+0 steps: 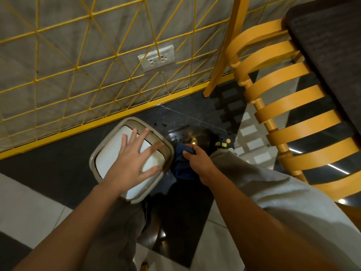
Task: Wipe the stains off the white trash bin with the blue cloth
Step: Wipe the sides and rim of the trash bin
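The white trash bin (109,159) with a beige rim stands on the dark floor by the yellow mesh fence, seen from above. My left hand (134,159) lies spread flat on its white lid, fingers apart, holding nothing. Just to the right of the bin, my right hand (197,163) grips the dark blue cloth (182,167), which is bunched against the bin's right side. The bin's side wall under the cloth is hidden from view.
A yellow wire fence (82,79) with a wall socket (156,58) behind it runs along the back. A yellow slatted chair (289,114) stands to the right beside a dark table (332,45). Dark spots (164,124) mark the glossy floor behind the bin.
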A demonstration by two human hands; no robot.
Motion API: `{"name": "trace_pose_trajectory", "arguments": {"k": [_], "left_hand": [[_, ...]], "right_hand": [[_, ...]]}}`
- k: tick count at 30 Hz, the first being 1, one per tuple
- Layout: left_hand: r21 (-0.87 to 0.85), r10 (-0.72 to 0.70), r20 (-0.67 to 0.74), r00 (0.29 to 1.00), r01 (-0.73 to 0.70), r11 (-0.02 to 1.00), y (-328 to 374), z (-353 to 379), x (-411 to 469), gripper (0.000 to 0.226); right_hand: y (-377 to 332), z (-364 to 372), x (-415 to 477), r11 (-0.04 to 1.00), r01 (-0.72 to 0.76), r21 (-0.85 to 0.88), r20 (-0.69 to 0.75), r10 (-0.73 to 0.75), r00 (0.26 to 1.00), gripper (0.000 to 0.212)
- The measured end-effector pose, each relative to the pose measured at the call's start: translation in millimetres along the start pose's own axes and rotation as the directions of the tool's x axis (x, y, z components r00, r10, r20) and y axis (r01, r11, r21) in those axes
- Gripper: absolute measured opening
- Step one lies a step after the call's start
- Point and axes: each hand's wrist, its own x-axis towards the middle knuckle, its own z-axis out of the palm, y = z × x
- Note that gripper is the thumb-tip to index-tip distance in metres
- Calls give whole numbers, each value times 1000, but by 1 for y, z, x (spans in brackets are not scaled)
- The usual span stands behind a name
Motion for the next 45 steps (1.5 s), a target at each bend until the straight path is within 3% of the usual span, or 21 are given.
{"name": "trace_pose_trajectory", "arguments": {"k": [3, 6, 10, 13, 16, 22, 28, 33, 40, 45], "left_hand": [[4, 130, 42, 991, -130, 991, -2, 0, -4, 63], [-116, 110, 11, 994, -108, 987, -4, 0, -10, 80], [-162, -168, -33, 985, 160, 974, 9, 3, -12, 93], [-210, -443, -61, 894, 423, 882, 23, 5, -3, 87], [-239, -541, -102, 835, 507, 828, 38, 10, 3, 74], [-161, -541, -146, 829, 519, 839, 41, 20, 8, 63], [-127, -549, -198, 812, 535, 836, 44, 23, 11, 61], [-121, -559, -204, 804, 545, 829, 43, 23, 13, 60], [-147, -557, -228, 798, 538, 830, 46, 21, 12, 56], [-177, -547, -241, 801, 518, 837, 46, 21, 13, 54]], "right_hand": [[-6, -8, 3, 997, 56, -43, -17, -57, 998, 32], [-11, -12, 6, 983, 126, -133, -28, -131, 991, 30], [-14, -12, 7, 947, 186, -261, 48, -179, 983, 26], [-16, -10, 4, 886, 230, -402, 165, -177, 970, 20], [-19, -7, 1, 794, 261, -549, 176, -196, 965, 21], [-34, 9, 9, 561, 290, -776, 163, -267, 950, 20], [-59, 33, 30, 445, 315, -838, 149, -368, 918, 24], [-65, 37, 35, 444, 369, -817, 191, -396, 898, 26], [-42, 10, 19, 436, 297, -849, 252, -159, 954, 26], [-52, 17, 20, 372, 273, -887, 211, -198, 957, 23]]}}
